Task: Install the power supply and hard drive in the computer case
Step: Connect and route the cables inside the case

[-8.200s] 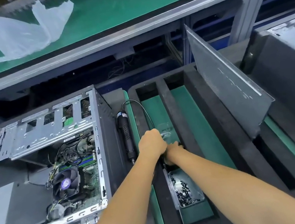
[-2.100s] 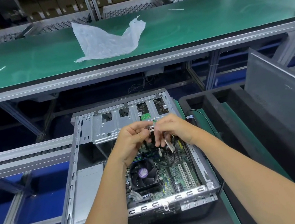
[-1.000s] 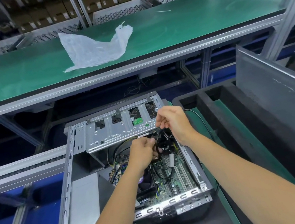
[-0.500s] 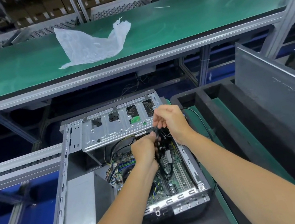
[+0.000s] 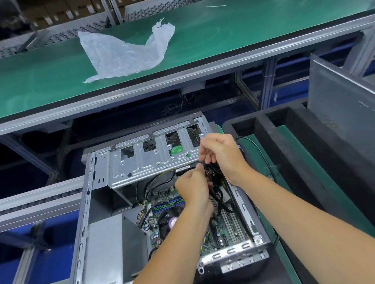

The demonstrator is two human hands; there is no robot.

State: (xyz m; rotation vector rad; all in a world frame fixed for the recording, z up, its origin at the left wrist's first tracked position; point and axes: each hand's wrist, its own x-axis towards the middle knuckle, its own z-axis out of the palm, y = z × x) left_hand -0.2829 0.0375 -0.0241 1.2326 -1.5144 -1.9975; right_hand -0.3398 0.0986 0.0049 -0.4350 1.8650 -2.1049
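The open computer case (image 5: pixel 85 233) lies on its side in front of me. A grey power supply box (image 5: pixel 108 251) sits in its near left corner, and the motherboard (image 5: pixel 228 230) lies to the right. The silver drive cage (image 5: pixel 145 161) spans the far end, with a hard drive's green board (image 5: pixel 177 149) showing through a cut-out. Both hands work over the case's right side, just below the cage. My left hand (image 5: pixel 192 186) pinches a bundle of black cables (image 5: pixel 217 193). My right hand (image 5: pixel 220 153) grips the same bundle from above.
A black foam tray (image 5: pixel 310 171) with green channels lies to the right, and a grey side panel (image 5: pixel 362 122) leans in it. A clear plastic bag (image 5: pixel 124 50) lies on the green bench (image 5: pixel 236 22) beyond. A roller conveyor rail (image 5: pixel 18 204) runs at left.
Both hands moved from the screw tray on the right to the case. Over the last second the left hand rose to meet the right at the cable bundle.
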